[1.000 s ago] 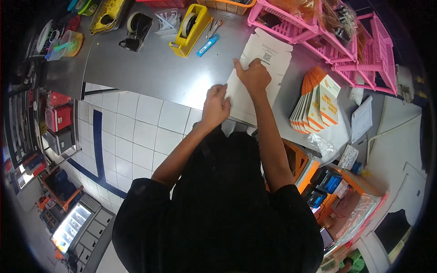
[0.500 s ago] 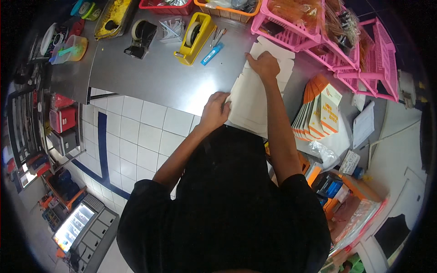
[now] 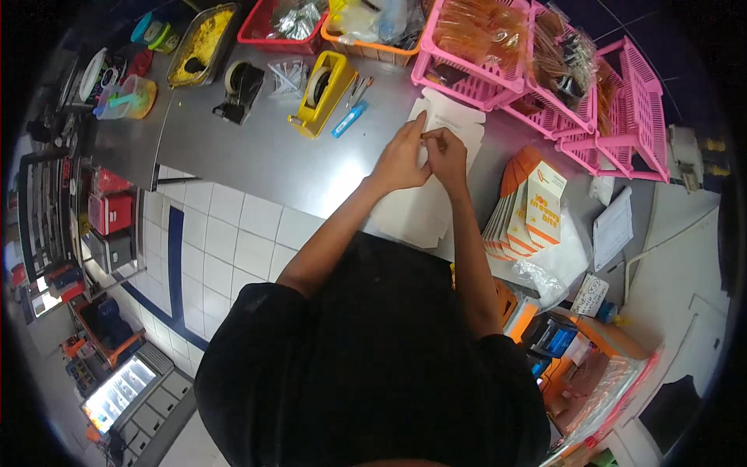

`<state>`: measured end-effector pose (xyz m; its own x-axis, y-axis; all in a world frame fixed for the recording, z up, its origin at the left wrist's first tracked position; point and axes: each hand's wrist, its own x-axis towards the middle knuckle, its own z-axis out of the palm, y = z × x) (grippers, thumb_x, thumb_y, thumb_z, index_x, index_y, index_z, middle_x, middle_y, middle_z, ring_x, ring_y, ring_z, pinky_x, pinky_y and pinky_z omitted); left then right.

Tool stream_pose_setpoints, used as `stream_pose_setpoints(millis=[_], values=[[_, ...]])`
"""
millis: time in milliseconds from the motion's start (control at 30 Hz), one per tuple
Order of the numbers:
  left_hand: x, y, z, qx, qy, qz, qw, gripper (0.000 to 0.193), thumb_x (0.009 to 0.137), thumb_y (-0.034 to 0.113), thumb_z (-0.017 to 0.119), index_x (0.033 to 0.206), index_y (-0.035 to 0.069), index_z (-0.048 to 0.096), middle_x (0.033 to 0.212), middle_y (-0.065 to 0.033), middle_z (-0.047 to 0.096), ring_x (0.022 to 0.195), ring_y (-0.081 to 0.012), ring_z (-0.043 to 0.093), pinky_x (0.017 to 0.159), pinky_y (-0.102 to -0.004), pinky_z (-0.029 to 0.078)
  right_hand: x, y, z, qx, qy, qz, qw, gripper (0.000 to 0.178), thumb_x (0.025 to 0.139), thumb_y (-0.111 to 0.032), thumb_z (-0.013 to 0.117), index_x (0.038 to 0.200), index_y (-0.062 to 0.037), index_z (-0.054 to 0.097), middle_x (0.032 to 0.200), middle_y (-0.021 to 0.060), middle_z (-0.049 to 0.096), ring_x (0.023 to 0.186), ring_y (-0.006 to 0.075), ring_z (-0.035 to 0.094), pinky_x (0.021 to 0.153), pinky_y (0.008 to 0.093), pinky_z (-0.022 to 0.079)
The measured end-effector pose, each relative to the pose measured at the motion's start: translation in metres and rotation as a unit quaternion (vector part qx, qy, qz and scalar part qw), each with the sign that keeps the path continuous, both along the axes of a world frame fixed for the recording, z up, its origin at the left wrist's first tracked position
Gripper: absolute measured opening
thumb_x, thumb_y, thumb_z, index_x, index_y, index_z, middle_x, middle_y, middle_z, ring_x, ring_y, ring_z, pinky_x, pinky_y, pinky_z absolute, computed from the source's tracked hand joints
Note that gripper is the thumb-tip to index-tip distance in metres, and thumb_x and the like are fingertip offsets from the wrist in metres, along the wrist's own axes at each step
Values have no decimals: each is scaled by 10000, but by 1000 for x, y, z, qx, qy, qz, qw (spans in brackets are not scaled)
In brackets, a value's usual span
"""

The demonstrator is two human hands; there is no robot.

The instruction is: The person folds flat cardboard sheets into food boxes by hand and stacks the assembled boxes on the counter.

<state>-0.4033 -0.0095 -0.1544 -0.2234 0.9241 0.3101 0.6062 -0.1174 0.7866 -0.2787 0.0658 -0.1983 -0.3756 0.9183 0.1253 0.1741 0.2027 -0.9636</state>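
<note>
A flat, cream-coloured cardboard box blank [image 3: 412, 214] with notched edges lies on the steel table, reaching to its front edge. My left hand [image 3: 399, 162] rests on the blank's left side, fingers stretched forward along it. Close beside it, my right hand [image 3: 446, 159] is closed over the blank, its fingers bent and the tips near my left fingers. What the right fingertips pinch, if anything, is hidden. Right of the blank stands a fanned stack of orange-and-white printed cartons [image 3: 533, 206].
Beyond my hands are a yellow tape dispenser [image 3: 323, 93], a black tape dispenser [image 3: 240, 93], a blue marker-like stick [image 3: 349, 120] and pens [image 3: 360, 90]. Pink baskets [image 3: 498, 89] of packets crowd the far right. A metal tray [image 3: 204, 47] with yellow food stands far left.
My left hand has moved from the blank's near left edge forward onto its middle. My right hand has drawn back from the far end to meet it. The whole view has shifted slightly.
</note>
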Motion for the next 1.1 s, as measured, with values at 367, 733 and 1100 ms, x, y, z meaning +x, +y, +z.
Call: stream_pose_setpoints(millis=[367,733,1100], values=[[-28,40,-38,-31,-45,162,985,315,843,8,556,1156,-23,574,1101,-246,596,994,-420,603,863,-495,500,-43,20,19,24,-391,-114,913,481,815,-509,730,921,-40,711,835,163,736,839,348,728,756,453,564],[-28,33,-22,-4,-130,90,987,209,898,104,615,1055,-30,642,901,-234,674,761,-373,672,693,-439,533,-10,15,0,44,-133,-93,986,193,925,-184,608,905,1,655,719,125,679,696,249,674,670,342,522],[-7,38,6,-37,-121,19,992,320,943,112,567,1218,-51,545,837,-297,667,756,-440,687,678,-496,535,-5,-22,110,88,-103,-156,978,216,869,-60,686,1070,11,653,767,146,666,764,293,697,732,386,549]])
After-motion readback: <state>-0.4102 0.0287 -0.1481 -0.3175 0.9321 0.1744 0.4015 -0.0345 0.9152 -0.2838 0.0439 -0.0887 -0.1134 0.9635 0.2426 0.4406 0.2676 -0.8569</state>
